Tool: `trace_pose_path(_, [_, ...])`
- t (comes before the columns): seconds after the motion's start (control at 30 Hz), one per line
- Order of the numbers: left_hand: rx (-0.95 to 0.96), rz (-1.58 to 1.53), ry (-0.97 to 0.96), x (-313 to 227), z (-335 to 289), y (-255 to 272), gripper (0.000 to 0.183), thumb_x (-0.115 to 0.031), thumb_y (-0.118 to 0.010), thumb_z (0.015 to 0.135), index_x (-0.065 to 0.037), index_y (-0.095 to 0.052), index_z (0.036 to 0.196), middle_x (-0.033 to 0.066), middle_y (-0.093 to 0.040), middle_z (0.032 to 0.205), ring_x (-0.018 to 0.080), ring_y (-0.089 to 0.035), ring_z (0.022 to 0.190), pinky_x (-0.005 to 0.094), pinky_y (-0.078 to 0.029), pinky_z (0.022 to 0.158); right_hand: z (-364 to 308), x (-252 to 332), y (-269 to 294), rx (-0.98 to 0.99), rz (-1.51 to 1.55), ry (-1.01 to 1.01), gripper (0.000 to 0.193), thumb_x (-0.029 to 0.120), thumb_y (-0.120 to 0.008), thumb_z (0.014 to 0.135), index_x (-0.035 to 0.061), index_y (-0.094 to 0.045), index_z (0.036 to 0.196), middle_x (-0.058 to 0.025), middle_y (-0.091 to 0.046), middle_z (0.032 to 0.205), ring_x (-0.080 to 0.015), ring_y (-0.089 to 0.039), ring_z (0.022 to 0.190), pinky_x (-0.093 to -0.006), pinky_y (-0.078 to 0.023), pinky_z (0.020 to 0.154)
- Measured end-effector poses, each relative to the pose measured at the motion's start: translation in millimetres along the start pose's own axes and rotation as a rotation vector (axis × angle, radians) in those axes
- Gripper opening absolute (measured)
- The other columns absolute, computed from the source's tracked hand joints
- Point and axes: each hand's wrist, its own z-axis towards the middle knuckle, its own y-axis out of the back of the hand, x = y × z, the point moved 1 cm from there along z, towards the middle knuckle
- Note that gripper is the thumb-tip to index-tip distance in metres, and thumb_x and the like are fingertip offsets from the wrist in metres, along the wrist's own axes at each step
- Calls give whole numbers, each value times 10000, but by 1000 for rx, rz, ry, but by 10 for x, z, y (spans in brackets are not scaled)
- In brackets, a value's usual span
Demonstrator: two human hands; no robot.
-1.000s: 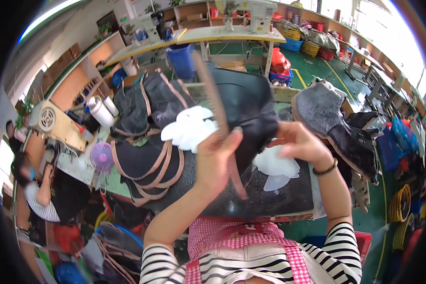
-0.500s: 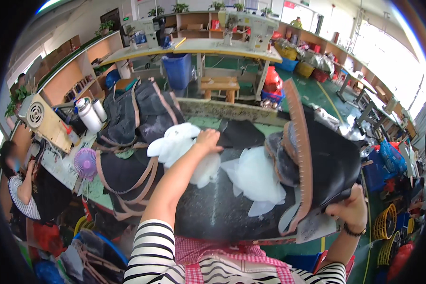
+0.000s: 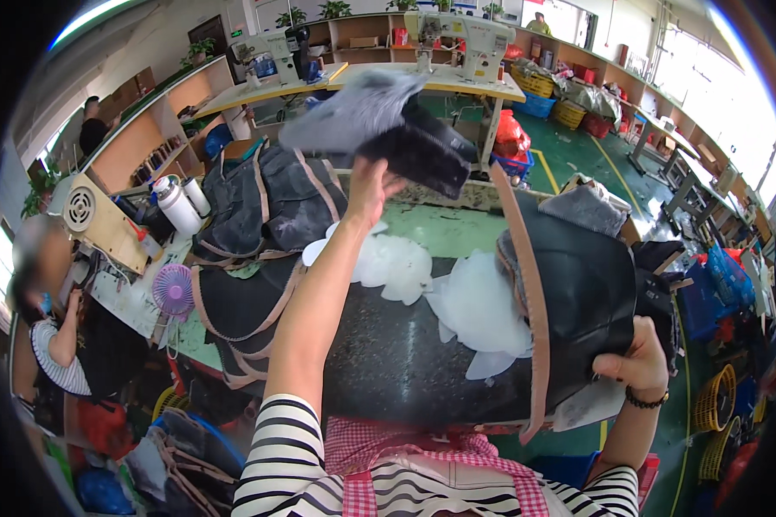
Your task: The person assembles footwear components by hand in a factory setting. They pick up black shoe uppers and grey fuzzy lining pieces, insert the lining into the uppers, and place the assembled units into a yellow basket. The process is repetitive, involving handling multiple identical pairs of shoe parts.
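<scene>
My left hand point(image 3: 371, 191) is raised over the far side of the work table, its fingers closed on the lower edge of a black leather piece point(image 3: 422, 159) with a grey fuzzy side, which is blurred. At the right, my right hand point(image 3: 636, 355) grips the near right edge of a large black leather panel point(image 3: 582, 284). A tan strip point(image 3: 526, 302) runs along that panel's left edge. Between my hands, white translucent cut pieces point(image 3: 478, 302) lie in a pile against the panel. More white cut pieces point(image 3: 397, 267) lie below my left forearm.
Stacked black panels with tan strips point(image 3: 241, 302) lie to the left, beside a purple fan point(image 3: 173, 289) and white bottles point(image 3: 177, 207). Sewing machines point(image 3: 461, 47) stand on a far table. A co-worker point(image 3: 56, 327) sits at the far left. Yellow baskets point(image 3: 714, 396) stand at the right.
My left hand has lifted the black leather piece off the table, up and away from me. The large panel has settled lower under my right hand, its tan strip shifted left.
</scene>
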Motion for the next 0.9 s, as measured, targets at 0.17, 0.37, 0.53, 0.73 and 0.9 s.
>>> trace_pose_path(0.17, [142, 1150, -816, -1131, -679, -465, 329, -41, -521, 839, -117, -557, 1157, 144, -607, 788, 325, -614, 706, 397, -474, 583, -236, -242, 321, -414, 4, 218, 457, 32, -722, 703, -53, -562, 1122, -74, -642, 980, -127, -599, 802, -251, -485, 686])
trace_pose_path(0.37, [683, 1765, -609, -374, -2903, -370, 495, -188, -589, 775, -128, -555, 1266, 96, -577, 917, 299, -560, 1033, 650, -277, 990, -975, -393, 2014, -575, -115, 266, 542, 109, -622, 710, -63, -494, 1208, -106, -602, 1107, -178, -593, 954, -285, -448, 883])
trace_pose_path(0.53, [639, 1420, -111, 114, -3483, -240, 517, -512, -572, 830, -204, -586, 1244, 189, -480, 1185, 383, -354, 1270, 741, -159, 977, -317, -185, 1392, -212, -174, 106, 596, 163, -725, 691, -65, -502, 1195, -73, -606, 1053, -155, -576, 899, -271, -437, 799])
trace_pose_path(0.73, [61, 1521, 21, -357, -2841, 345, 374, -295, -714, 770, -44, -634, 1035, 173, -624, 1037, 342, -618, 928, 384, -495, 806, 593, 202, 73, 545, -286, 123, 455, 161, -784, 712, -70, -582, 1048, -107, -625, 914, -182, -591, 768, -295, -451, 681])
trace_pose_path(0.9, [206, 1396, 482, -361, -2606, 926, 291, -216, -693, 812, 3, -576, 964, 137, -632, 811, 267, -665, 727, 339, -523, 598, 1115, 58, -763, 1072, -285, -58, 397, 207, -695, 840, -73, -570, 1092, -164, -638, 981, -243, -622, 828, -339, -483, 758])
